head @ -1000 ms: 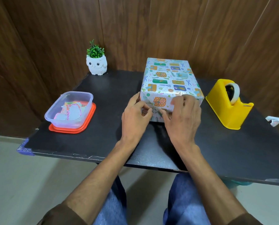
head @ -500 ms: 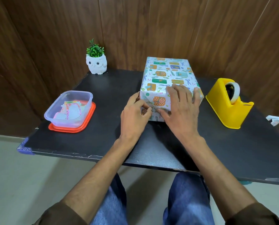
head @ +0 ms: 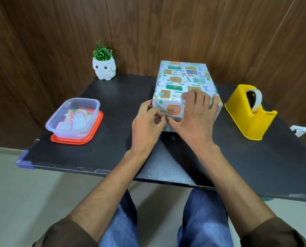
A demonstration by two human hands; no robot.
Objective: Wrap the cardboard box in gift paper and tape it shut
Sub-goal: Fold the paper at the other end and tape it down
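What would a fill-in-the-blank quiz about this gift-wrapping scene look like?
1. The gift-wrapped box stands on a black ____.
2. To its right sits a tape dispenser coloured ____.
3. The white plant pot is shaped like an ____.
4. The left hand and the right hand both touch the ____.

Missing words: table; yellow; owl; box.

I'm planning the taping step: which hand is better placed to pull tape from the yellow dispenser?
Right. The right hand rests on the wrapped box on the side nearer the tape dispenser; the left hand pinches the paper fold, likely holding it shut.
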